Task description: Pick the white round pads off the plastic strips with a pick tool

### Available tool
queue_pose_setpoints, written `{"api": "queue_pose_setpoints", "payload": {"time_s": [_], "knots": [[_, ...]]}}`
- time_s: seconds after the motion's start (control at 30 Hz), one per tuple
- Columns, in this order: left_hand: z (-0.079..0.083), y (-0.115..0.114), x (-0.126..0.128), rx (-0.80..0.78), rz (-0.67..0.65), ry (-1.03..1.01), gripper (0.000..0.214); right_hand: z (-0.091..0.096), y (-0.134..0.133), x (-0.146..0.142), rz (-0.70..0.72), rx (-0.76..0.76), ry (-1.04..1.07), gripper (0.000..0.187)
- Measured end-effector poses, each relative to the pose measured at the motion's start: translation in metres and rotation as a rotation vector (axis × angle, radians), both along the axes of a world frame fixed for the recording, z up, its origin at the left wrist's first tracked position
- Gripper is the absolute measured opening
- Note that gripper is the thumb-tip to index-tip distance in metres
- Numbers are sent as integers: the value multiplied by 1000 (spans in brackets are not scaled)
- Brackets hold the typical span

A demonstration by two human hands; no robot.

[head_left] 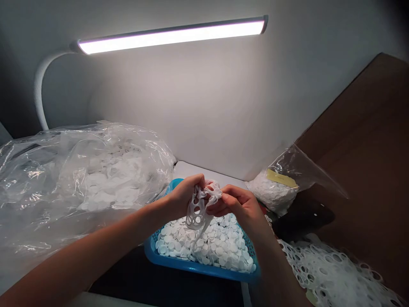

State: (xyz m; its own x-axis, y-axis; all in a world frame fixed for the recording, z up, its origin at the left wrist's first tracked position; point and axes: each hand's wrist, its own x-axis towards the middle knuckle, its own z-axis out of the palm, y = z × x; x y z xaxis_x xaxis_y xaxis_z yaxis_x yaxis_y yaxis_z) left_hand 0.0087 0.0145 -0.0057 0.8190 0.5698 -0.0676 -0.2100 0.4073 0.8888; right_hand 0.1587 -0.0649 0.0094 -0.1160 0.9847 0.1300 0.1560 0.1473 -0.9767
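My left hand [183, 196] and my right hand [239, 209] meet above a blue plastic basket, both pinching a white perforated strip [197, 211]. The strip is a flexible scrap with round holes, and it hangs down in a loose twist from my fingers. Its lower end reaches towards the white discs [204, 247] heaped in the basket. The blue basket [191, 265] sits directly under my hands, with my forearms crossing its near corners. My fingers hide the top of the strip.
A large transparent bag of white discs [64, 179] lies to the left. A small bag with yellow tape [271, 192] stands to the right, above a pile of perforated white scrap [329, 273]. Brown cardboard [358, 128] rises at right. An LED desk lamp [172, 36] shines overhead.
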Motion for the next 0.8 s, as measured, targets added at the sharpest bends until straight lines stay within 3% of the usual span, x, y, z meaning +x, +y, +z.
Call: {"api": "queue_pose_setpoints", "payload": {"time_s": [0.1,0.23,0.3,0.37,0.5,0.7,0.8], "knots": [[5,-3,-2,190,79,10,12,4,-5,-4,-119,71,-142,22],[10,-11,-6,722,218,205,26,6,-9,-5,-229,174,-332,22],[11,-13,-8,873,226,236,30,3,-8,-2,-231,191,-311,22],[12,-13,-9,886,155,222,32,0,-5,1,-183,167,-233,22],[13,-9,-11,742,30,100,32,-2,-1,7,-81,141,-57,20],[11,-5,-8,491,46,-11,28,-6,5,8,-79,155,97,17],[10,-6,-8,590,89,26,29,-9,6,6,-91,176,65,19]]}}
